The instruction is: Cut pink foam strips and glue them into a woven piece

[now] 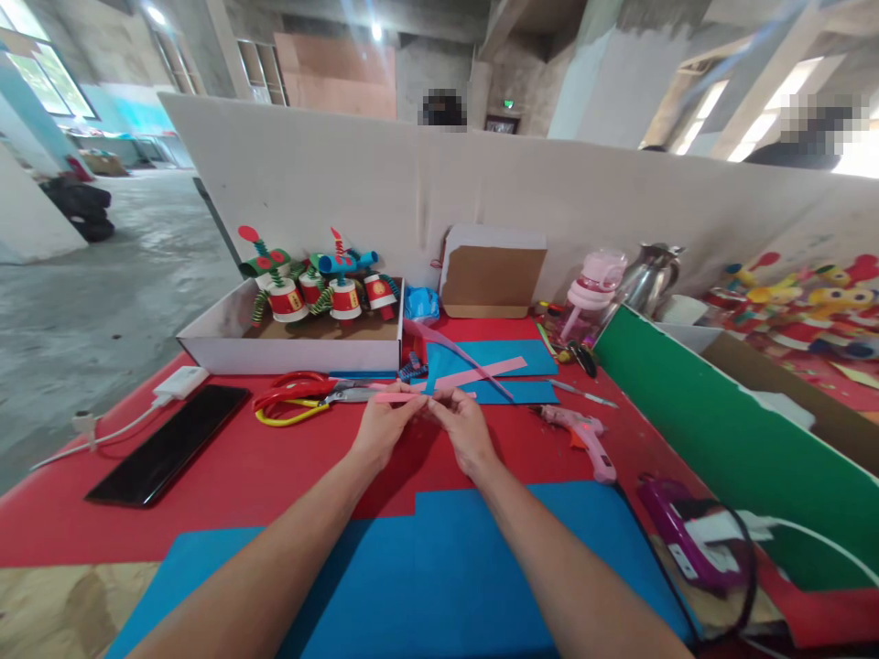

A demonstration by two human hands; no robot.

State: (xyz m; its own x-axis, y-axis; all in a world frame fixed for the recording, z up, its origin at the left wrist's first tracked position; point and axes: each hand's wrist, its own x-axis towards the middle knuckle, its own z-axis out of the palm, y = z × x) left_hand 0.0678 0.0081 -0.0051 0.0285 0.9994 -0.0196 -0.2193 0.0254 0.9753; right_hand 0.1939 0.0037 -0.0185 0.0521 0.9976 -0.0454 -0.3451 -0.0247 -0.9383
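Note:
My left hand [383, 428] and my right hand [464, 428] meet over the red table covering [261, 467]. Both pinch a thin pink paper strip [398, 397] that lies across between the fingertips. More pink strips [481, 373] lie crossed on a blue sheet [532, 357] just beyond my hands. Red and yellow scissors [295, 399] rest to the left of my left hand. A pink glue gun [583, 437] lies to the right of my right hand. A large blue sheet [439, 577] lies under my forearms.
A white box [226, 346] with red paper-cup figures [312, 293] stands at the back left. A black phone [168, 444] and white charger [180, 383] lie left. A green board [728, 448], pink bottle [596, 286], metal kettle [649, 275] and purple device [677, 531] are on the right.

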